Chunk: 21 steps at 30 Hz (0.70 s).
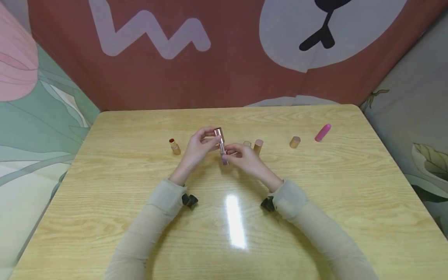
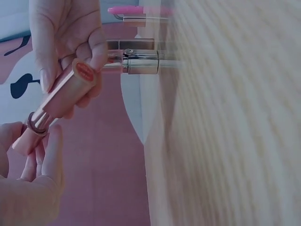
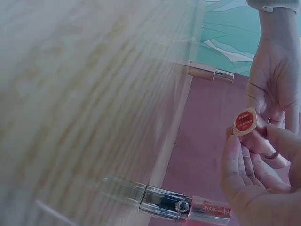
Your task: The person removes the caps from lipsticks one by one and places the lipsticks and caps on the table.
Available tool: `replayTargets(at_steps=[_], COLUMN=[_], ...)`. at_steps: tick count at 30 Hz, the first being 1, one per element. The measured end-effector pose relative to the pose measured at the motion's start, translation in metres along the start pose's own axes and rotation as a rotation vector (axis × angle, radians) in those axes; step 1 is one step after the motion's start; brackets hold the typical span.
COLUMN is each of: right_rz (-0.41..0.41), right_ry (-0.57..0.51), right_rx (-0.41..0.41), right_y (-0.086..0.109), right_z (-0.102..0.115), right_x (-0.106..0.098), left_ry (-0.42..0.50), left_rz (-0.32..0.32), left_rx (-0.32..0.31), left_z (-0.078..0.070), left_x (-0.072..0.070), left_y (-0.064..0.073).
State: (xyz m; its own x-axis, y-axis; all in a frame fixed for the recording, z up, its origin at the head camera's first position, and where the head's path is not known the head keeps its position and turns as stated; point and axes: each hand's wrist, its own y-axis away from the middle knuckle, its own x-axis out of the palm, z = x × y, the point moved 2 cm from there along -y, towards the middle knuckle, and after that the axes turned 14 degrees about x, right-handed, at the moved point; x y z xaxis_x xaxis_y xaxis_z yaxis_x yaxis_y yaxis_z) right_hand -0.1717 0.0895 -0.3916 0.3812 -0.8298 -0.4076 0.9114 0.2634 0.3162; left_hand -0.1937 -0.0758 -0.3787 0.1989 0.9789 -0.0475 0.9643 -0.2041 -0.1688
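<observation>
Both hands hold one shiny rose-gold lipstick [image 1: 218, 133] above the table. My left hand [image 1: 195, 151] grips its upper piece, the cap, between thumb and fingers. Lower down, my right hand [image 1: 249, 160] pinches the base [image 2: 70, 92], which carries a red round label [image 3: 245, 121] on its end. Between the two pieces a narrower metallic neck [image 2: 41, 120] shows, so the cap is partly drawn off. Whether any lipstick colour is exposed inside is hidden.
Left of the hands stands an uncapped gold lipstick [image 1: 175, 147] with a red tip. Behind the right hand are a gold tube [image 1: 258, 145] and a clear-and-silver tube lettered "avocado" [image 3: 209, 211]. Farther right are a short gold cap [image 1: 295, 142] and a bright pink tube [image 1: 322, 132].
</observation>
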Motion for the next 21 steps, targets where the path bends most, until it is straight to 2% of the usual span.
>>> replayTargets(at_steps=[7, 11, 16, 21], right_rz=[0.006, 0.009, 0.012, 0.000], right_ry=[-0.016, -0.036, -0.062, -0.083], right_rx=[0.014, 0.004, -0.017, -0.017], right_y=[0.003, 0.004, 0.006, 0.010], right_z=[0.000, 0.001, 0.005, 0.009], right_x=[0.001, -0.001, -0.005, -0.010], left_ry=[0.044, 0.063, 0.069, 0.040], left_rz=[-0.098, -0.118, -0.116, -0.071], left_rx=[0.017, 0.020, 0.030, 0.041], left_z=[-0.003, -0.004, -0.005, -0.006], left_x=[-0.005, -0.008, -0.010, -0.012], left_y=[-0.001, -0.001, -0.001, 0.001])
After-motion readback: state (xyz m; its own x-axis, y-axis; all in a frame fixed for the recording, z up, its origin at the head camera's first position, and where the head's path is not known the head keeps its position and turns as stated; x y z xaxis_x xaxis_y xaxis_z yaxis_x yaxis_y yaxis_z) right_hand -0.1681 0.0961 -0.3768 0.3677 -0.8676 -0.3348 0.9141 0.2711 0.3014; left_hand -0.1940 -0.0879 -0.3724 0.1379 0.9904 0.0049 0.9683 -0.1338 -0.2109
